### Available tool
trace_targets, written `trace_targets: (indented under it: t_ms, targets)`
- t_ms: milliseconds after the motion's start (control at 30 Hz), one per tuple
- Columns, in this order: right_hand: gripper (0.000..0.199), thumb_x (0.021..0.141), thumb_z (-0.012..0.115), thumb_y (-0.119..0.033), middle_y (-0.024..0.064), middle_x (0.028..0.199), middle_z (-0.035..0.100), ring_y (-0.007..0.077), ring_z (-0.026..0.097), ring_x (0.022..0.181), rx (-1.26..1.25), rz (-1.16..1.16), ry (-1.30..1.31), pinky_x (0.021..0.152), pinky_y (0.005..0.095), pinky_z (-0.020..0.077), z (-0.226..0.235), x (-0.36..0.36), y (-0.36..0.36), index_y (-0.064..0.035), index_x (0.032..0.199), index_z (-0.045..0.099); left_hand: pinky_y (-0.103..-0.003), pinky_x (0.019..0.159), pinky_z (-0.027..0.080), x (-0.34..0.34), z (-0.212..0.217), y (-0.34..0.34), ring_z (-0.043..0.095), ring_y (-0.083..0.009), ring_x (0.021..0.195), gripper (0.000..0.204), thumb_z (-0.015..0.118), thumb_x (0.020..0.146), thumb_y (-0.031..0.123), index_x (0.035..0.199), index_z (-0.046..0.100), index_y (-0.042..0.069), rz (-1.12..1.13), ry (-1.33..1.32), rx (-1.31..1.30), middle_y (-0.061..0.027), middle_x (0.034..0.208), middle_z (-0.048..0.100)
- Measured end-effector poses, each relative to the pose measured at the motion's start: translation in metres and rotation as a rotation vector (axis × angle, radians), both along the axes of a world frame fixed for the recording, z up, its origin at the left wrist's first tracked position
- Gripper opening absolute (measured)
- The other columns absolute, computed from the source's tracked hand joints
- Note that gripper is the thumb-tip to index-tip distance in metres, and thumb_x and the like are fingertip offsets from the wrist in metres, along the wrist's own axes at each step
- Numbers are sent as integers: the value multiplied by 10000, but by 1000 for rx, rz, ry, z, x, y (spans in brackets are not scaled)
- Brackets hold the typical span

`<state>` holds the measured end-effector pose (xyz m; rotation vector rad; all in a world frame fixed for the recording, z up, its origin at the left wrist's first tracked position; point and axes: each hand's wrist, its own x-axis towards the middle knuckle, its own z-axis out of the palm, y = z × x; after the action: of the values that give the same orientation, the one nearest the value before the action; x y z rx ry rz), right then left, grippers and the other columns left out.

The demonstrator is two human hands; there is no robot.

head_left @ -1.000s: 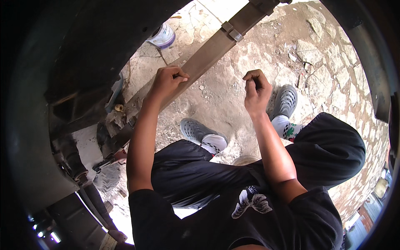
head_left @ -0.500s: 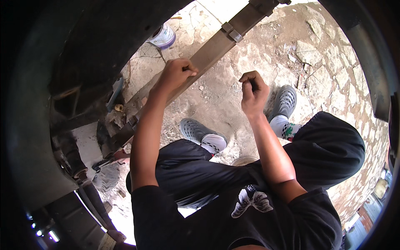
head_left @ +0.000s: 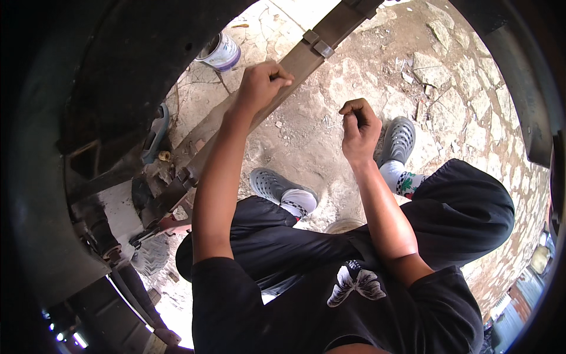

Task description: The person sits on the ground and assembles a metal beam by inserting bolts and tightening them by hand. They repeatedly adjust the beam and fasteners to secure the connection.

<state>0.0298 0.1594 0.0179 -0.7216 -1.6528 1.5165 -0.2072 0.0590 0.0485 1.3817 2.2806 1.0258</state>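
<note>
My left hand [head_left: 263, 87] is over a long brown metal leaf spring [head_left: 308, 59], its fingers curled and pinched together; whether it touches the metal I cannot tell. A squared metal clip [head_left: 318, 44] wraps the leaf spring farther up. To the right, apart from the spring, my right hand [head_left: 361, 130] hangs above the ground with bent fingers and the thumb against them. The fingertips of this hand look dark and dirty. Anything inside either closed hand is hidden from view.
A white and purple paint can [head_left: 223, 54] stands beyond the leaf spring. Dark vehicle parts [head_left: 118, 88] crowd the left side, and a curved dark panel [head_left: 522, 94] borders the right. My feet in grey clogs [head_left: 398, 140] rest on broken stone ground [head_left: 330, 141]. A blue-grey object [head_left: 155, 134] lies left.
My left hand has moved up and slightly right along the leaf spring, still closed. The right hand has stayed nearly where it was. The view has shifted slightly.
</note>
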Motion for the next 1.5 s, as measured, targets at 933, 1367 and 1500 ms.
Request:
trace_targets:
  t_ms: [933, 1367, 1500]
  targets:
    - [112, 873, 547, -16, 12, 556, 523, 73, 489, 511, 22, -100, 25, 507, 270, 382, -10, 3, 21, -33, 862, 658, -291, 683, 522, 6, 1, -31, 672, -137, 723, 103, 835, 815, 56, 884, 768, 18, 26, 8, -91, -89, 832, 740]
    - [130, 888, 542, -19, -4, 563, 532, 55, 484, 515, 6, -134, 12, 504, 264, 381, -5, 7, 32, -41, 861, 667, -291, 738, 544, 8, 19, 67, 722, -163, 794, 89, 818, 825, 54, 907, 788, 39, 62, 21, -6, -78, 886, 782]
    - [120, 881, 549, -28, -3, 547, 517, 56, 477, 509, 25, -157, 10, 499, 265, 373, -9, 10, 35, -38, 857, 665, -294, 804, 552, 2, 23, 43, 737, -165, 866, 105, 810, 831, 54, 930, 791, 26, 75, 11, -135, -85, 933, 793]
